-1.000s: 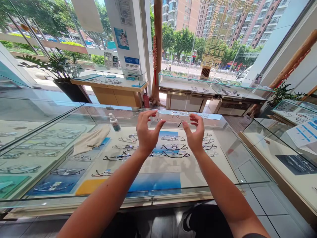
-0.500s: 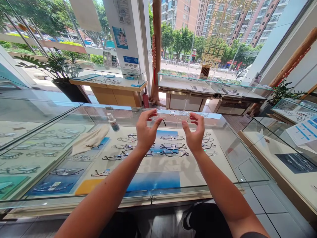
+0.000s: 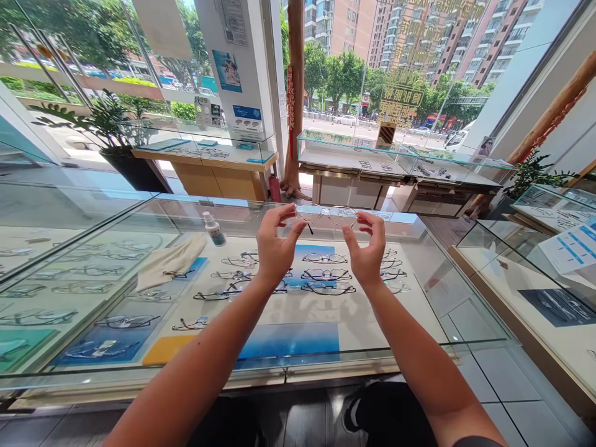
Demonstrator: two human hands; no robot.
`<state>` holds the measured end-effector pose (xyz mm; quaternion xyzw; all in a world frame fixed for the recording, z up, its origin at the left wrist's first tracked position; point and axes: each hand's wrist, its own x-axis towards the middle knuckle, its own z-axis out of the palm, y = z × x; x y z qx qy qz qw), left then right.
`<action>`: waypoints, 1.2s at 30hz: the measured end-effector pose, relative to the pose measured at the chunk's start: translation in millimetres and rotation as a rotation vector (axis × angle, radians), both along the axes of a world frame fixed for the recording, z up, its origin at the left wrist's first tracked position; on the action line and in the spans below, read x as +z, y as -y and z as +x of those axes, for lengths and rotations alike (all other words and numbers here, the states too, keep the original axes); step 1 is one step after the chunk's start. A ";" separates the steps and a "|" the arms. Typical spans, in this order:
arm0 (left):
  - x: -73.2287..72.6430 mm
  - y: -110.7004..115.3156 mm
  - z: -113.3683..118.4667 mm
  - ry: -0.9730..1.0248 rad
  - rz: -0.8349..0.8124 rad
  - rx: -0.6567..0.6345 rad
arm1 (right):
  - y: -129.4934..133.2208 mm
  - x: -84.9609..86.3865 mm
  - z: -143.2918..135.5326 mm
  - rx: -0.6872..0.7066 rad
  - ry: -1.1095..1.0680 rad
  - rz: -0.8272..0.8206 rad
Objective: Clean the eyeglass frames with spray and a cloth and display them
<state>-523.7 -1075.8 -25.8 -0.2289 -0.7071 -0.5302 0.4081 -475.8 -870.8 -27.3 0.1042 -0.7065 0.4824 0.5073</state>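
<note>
Eyeglasses (image 3: pixel 325 212): one pair, held in two hands (image 3: pixel 276 246) (image 3: pixel 366 251).

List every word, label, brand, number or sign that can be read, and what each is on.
No text reads surely.
Window lettering: Chinese characters, too blurred to quote.
Posters on the pillar: print too small.
Spray bottle: label print too small.
Paper with blue stripes, far right: blurred.
Held glasses: no marking can be made out.
</note>
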 end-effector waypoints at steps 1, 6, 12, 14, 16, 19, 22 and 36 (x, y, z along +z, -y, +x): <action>0.7 -0.2 0.8 -0.007 -0.005 0.014 | 0.0 -0.3 -0.3 0.001 0.004 -0.002; 4.9 -1.4 6.9 -0.091 -0.027 0.110 | -0.2 -2.3 -2.3 0.046 0.062 -0.036; 6.5 -2.3 10.5 -0.119 -0.039 0.152 | -0.9 -5.6 -4.9 0.073 0.095 -0.060; 6.4 -2.2 10.5 -0.127 -0.043 0.149 | -1.1 -6.4 -5.2 0.073 0.098 -0.052; 6.5 -2.1 10.3 -0.134 -0.049 0.148 | -1.2 -6.9 -5.0 0.083 0.098 -0.052; 6.5 -2.1 9.6 -0.135 -0.054 0.141 | -1.3 -6.9 -4.2 0.086 0.082 -0.057; 5.5 -1.9 7.5 -0.110 -0.046 0.099 | -1.3 -5.8 -3.0 0.048 0.052 -0.034; -3.7 -0.5 -4.9 0.077 0.023 -0.042 | 0.1 -0.4 1.1 -0.028 -0.013 0.025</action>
